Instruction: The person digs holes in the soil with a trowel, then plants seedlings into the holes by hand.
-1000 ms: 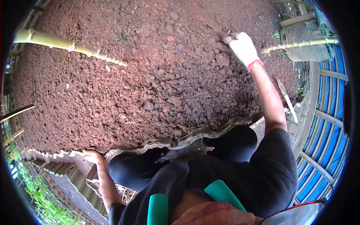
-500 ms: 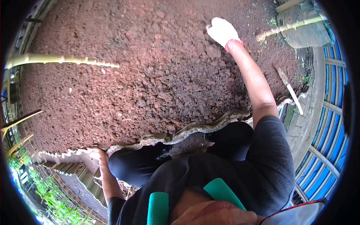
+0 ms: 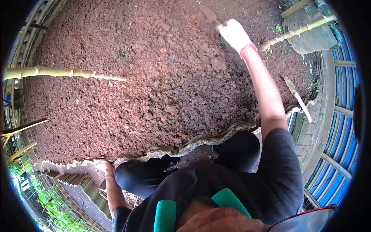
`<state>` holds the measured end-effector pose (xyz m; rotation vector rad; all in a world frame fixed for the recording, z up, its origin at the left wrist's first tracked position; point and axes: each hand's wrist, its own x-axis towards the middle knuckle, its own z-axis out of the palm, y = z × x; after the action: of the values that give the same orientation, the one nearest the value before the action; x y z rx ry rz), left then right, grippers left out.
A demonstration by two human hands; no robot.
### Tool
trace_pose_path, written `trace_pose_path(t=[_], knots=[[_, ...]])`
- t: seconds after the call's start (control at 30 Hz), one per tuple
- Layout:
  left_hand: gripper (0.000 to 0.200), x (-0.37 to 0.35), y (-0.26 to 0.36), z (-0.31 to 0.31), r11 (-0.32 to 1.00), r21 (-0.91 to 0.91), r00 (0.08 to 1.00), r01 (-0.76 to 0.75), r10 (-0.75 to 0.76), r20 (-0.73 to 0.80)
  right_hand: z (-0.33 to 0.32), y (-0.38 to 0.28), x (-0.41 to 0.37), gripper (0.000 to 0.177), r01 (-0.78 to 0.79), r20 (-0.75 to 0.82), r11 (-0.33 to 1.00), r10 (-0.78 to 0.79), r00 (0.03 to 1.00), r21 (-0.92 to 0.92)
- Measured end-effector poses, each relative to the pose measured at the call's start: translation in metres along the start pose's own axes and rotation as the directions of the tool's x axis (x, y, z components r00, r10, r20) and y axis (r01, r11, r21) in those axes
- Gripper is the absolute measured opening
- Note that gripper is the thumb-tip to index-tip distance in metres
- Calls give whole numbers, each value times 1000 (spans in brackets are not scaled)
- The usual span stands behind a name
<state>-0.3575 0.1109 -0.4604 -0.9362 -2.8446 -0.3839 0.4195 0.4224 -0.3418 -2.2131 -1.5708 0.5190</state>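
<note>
My right hand [image 3: 234,35], in a white glove with a red cuff, is closed around a soil-coated trowel [image 3: 208,14] over the far part of the bed. The trowel's reddish blade points up and left, against the soil [image 3: 174,69]; its handle is hidden in my fist. Down at the near left, my left hand [image 3: 102,164] grips the wavy edging [image 3: 189,146] of the raised bed. Its fingers show only in part. Crumbly brown soil, darker and lumpier near me, fills the bed.
A pale-handled tool with a dirty blade [image 3: 297,98] lies across the right edge. Cut stems jut in from the left [image 3: 65,72] and right [image 3: 297,32]. A grey sack [image 3: 311,36] stands at the upper right, beyond it blue slatted fencing [image 3: 342,127]. My knees press near the edging.
My right hand has shifted slightly right and down, and the trowel blade now shows beyond it. The view has moved slightly. My left hand stays at the edging.
</note>
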Motion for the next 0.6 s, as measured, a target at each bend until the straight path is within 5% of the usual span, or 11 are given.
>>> trace_pose_path(t=[0.1, 0.17, 0.2, 0.27, 0.37, 0.5, 0.53, 0.57, 0.6], knots=[[51, -4, 1, -5, 1000, -11, 1000, 1, -1, 4, 4, -26, 34, 46, -12, 28, 996, 10, 1000, 93], [51, -3, -1, -5, 999, -37, 1000, 14, -14, 8, 46, -36, 70, 54, 98, -92, 991, -106, 990, -87], [51, -4, -2, -7, 999, -43, 1000, 21, -20, 8, 56, -53, 82, 52, 118, -69, 988, -125, 990, -95], [52, -3, -3, -9, 998, -61, 1000, 26, -26, 6, 79, -90, 105, 39, -60, -22, 982, 65, 998, 181], [53, -6, 4, -14, 994, -101, 999, 32, -31, 16, 142, -104, 154, 31, 88, -197, 994, -75, 977, 58], [53, -9, 1, -18, 996, -87, 999, 33, -31, 29, 103, -118, 85, 30, 328, -113, 943, -333, 936, -63], [54, -7, -2, -17, 996, -89, 999, 28, -26, 22, 81, -111, 56, 36, 344, -136, 936, -351, 926, -75], [54, -5, -5, -14, 996, -82, 1000, 23, -22, 15, 53, -113, 26, 48, 328, 32, 936, -327, 944, -129], [54, -2, -6, -12, 997, -73, 1000, 16, -15, 13, 37, -94, -1, 46, 338, -17, 938, -340, 940, -82]])
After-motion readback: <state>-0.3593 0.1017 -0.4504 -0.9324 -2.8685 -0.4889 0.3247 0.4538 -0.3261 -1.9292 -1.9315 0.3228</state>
